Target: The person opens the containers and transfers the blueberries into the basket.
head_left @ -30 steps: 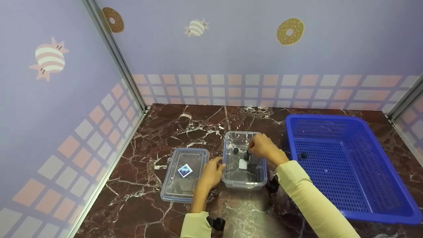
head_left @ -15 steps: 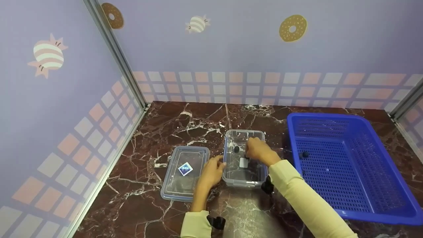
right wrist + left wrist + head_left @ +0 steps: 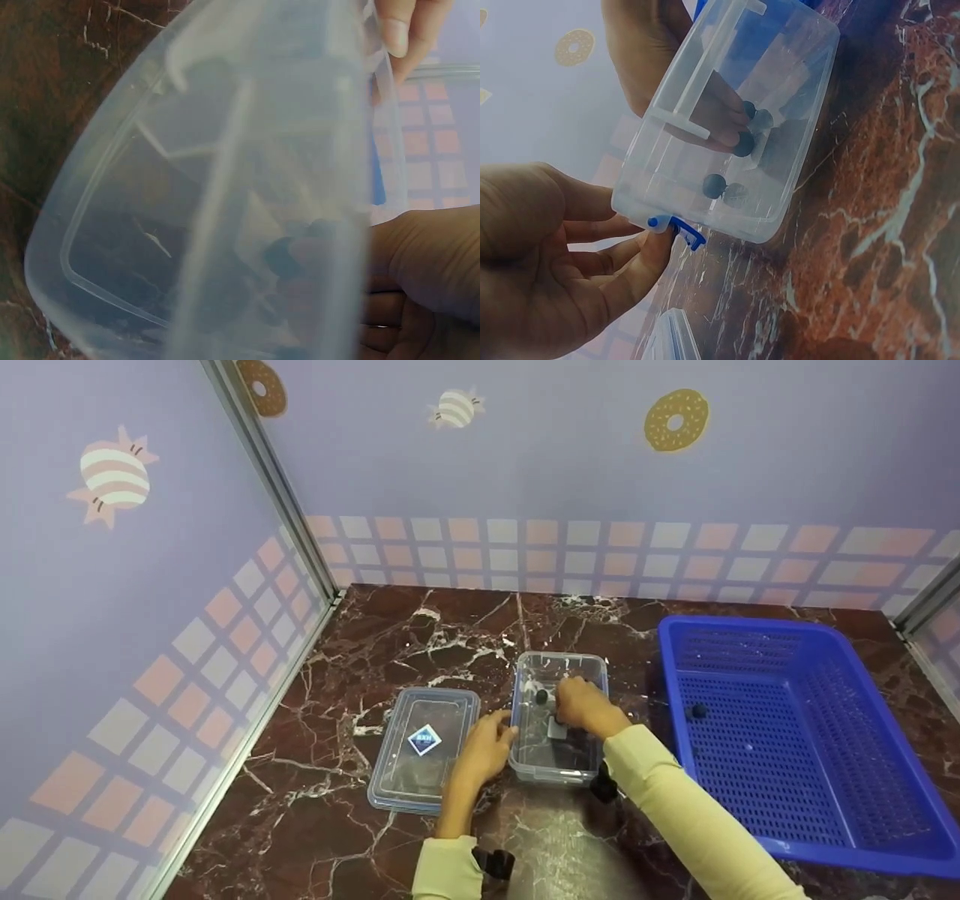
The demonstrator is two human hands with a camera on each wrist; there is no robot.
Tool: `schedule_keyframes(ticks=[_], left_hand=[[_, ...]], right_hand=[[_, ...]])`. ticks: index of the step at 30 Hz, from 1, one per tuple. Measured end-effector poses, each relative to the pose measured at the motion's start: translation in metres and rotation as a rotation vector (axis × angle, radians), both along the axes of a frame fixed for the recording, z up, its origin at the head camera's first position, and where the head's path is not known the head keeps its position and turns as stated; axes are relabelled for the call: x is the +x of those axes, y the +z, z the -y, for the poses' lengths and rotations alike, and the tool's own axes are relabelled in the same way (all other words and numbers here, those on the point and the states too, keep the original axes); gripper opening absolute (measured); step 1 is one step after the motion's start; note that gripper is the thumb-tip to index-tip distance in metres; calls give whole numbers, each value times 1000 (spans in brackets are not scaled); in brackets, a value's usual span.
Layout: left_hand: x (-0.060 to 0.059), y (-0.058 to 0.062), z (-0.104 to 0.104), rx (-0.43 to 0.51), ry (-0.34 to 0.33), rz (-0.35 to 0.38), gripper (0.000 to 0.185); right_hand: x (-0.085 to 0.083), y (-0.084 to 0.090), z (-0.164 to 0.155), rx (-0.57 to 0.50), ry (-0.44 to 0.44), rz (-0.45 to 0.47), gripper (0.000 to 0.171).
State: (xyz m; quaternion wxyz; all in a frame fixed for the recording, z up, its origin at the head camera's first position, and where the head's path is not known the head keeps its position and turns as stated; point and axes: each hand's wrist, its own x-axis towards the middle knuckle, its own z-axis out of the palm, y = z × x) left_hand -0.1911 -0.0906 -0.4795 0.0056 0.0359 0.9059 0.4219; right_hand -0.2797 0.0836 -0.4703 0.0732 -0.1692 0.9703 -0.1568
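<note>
A clear plastic food container (image 3: 536, 754) stands in the middle of the table. My right hand (image 3: 585, 705) reaches down into it and pinches a small dark ball (image 3: 742, 143) close to the container floor. Another dark ball (image 3: 715, 186) lies apart on that floor, with its reflection beside it, and a third (image 3: 748, 110) shows beside the right fingers. In the left wrist view, my left hand (image 3: 562, 262) holds the container's edge, fingertips at the blue latch (image 3: 679, 229). A white square (image 3: 556, 727) shows under the right hand.
A clear lid (image 3: 412, 780) with a blue diamond label lies left of the container. On the right stands a blue perforated basket (image 3: 825, 844) with a small dark ball (image 3: 699, 710) inside. Patterned walls (image 3: 480, 457) close off the back and sides.
My right hand has moved from the container's right rim left and down inside it. The left hand keeps its place at the left edge. The head view has shifted slightly.
</note>
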Motion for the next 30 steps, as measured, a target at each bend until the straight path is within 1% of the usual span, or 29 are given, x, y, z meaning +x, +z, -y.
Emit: schedule_keyframes(ticks=[2,7,13,17,22,26,30], left_hand=[[0,0,0,-5,-1,-3,36],[-1,1,-1,-11,5,-11,36],[-1,0,-1,-9,-5,1,36],[-1,-1,-1,-10,-8,-2,35],[-1,-2,-1,-7,-3,-10,35],[-1,-2,-1,-9,-4,-15,35],[-1,-1,-1,-14,-7,-24,34]], right_hand=[[0,0,1,8,2,-4,25],[1,0,3,14,4,-18,16],[2,3,4,18,5,2,10],[2,8,5,-18,8,18,8],[3,16,3,-90,47,37,4],[3,25,-2,-145,81,43,7],[1,32,-9,-187,115,36,6]])
